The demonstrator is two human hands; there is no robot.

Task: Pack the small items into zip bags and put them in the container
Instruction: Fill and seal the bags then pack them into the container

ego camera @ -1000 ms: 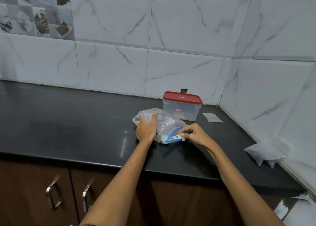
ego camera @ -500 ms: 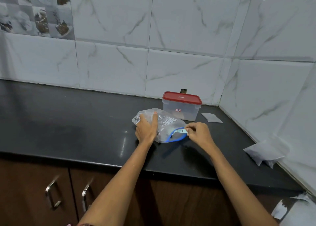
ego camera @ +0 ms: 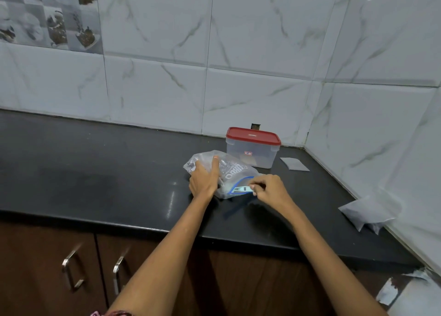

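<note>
A clear zip bag with a blue zip strip lies on the black counter. My left hand presses flat on the bag's left part. My right hand pinches the light blue slider tab at the bag's open mouth on the near right side. Behind the bag stands a clear container with its red lid on. What lies inside the bag is blurred.
A small flat grey packet lies right of the container. A larger white pouch rests against the right wall. Tiled walls meet in the corner behind the container. Cabinet doors with metal handles sit below the counter edge.
My right hand has slid along the bag's mouth with the slider, first away from me and then slightly back. The left hand has stayed pressed on the bag.
</note>
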